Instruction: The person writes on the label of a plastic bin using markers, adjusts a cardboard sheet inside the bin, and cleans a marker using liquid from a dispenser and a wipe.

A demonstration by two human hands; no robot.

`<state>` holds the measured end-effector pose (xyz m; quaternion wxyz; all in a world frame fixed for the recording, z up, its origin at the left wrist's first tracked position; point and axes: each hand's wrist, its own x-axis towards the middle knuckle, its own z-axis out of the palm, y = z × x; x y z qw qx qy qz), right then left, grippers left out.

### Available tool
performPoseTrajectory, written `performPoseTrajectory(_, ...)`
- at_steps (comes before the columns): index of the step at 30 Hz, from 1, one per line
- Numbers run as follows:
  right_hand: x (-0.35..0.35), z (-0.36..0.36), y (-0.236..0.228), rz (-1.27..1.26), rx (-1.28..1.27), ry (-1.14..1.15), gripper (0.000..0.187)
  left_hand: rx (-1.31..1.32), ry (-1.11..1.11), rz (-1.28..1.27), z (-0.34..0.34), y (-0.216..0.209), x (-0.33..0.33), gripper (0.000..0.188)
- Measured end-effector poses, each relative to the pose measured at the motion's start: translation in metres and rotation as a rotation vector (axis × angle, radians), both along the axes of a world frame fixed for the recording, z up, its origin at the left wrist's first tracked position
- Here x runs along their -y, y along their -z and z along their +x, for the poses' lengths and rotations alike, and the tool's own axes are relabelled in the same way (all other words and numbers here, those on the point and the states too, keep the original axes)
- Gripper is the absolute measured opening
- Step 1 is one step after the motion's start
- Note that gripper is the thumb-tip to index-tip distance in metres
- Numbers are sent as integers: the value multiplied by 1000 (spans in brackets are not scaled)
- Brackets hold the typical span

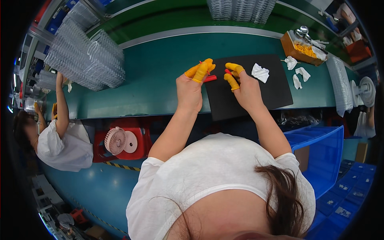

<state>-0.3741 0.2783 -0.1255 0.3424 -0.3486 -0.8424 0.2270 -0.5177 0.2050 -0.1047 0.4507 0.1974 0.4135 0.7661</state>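
Yellow finger cots cover fingertips on both my hands. My left hand [191, 90] is closed, and a short red stick-shaped piece [210, 78] juts out of its fingers toward the right; its exact kind is unclear. A small red piece [228, 72] shows between the thumb and fingers of my right hand [249, 90], mostly hidden by them. The two hands are apart, the right one over a black mat [276, 88] and the left beside its left edge. A crumpled white wipe [260, 73] lies on the mat, just right of my right hand.
On the green bench [160, 60], clear plastic trays [86, 56] are stacked at left. At right are more white wipes [303, 74], a box of yellow finger cots [304, 50] and a bubble-wrapped bundle [340, 86]. A co-worker [64, 140] is at left; a blue crate [324, 160] stands lower right.
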Motion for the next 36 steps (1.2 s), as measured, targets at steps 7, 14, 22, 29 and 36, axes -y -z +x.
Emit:
performPoseTrajectory(7,-24,7,22,207,245,118,31,-232,5,-90,5,7,-3,28)
performPoseTrajectory(14,-21,13,-37,-594,-352,-209,40,-897,-18,-180,9,1,0,18)
performPoseTrajectory(22,-15,34,-34,-330,251,61,42,-1007,-122,-244,-4,16,-7,21)
performPoseTrajectory(29,-8,34,13,0,346,189,33,-677,-21,-338,3,24,-9,23)
performPoseTrajectory(36,-5,33,14,-221,-265,134,23,-286,62,-235,34,21,-10,28)
